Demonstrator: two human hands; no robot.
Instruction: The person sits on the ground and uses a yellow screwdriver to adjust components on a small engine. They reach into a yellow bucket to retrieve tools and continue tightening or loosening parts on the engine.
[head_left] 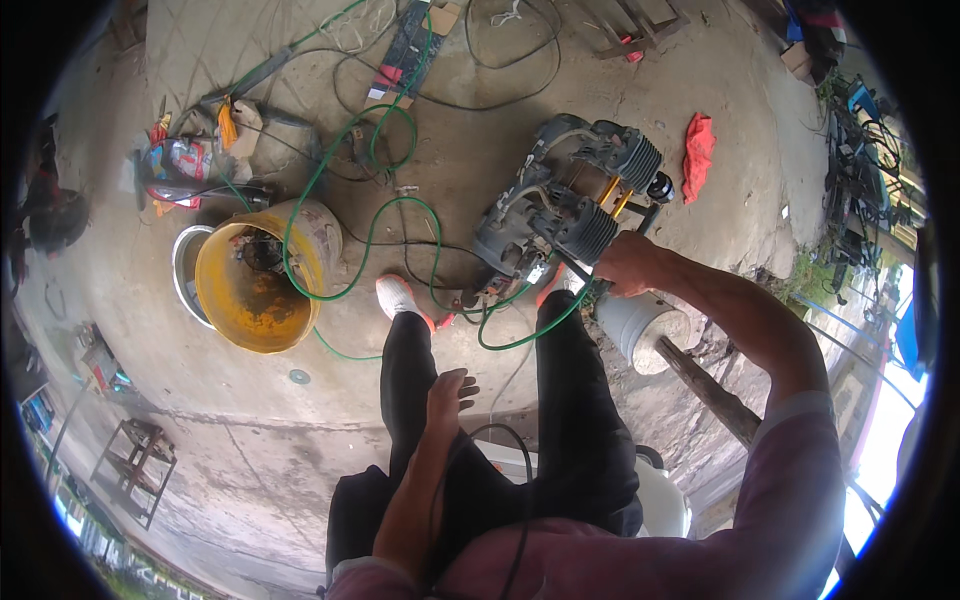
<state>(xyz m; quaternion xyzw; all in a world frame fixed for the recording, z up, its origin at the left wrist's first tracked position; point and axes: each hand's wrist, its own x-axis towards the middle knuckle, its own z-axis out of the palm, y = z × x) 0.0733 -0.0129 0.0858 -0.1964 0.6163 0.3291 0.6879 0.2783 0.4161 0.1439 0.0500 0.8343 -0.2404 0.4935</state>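
Observation:
An air compressor (565, 205), dark grey with finned cylinders, lies on the concrete floor in front of my feet. My right hand (632, 264) is closed at its near right side; what the fingers hold is hidden. Close below that hand, a green hose (530, 343) loops past my right shin. My left hand (451, 397) is above my left leg, fingers apart and slightly bent, holding nothing.
A yellow bucket (235, 325) stands on the left, with a grey bucket (635, 335) and wooden post (710, 390) on the right. A red cloth (698, 155) lies beyond the compressor. Black cables (480, 105) cross the floor. A small metal stand (137, 462) is at lower left.

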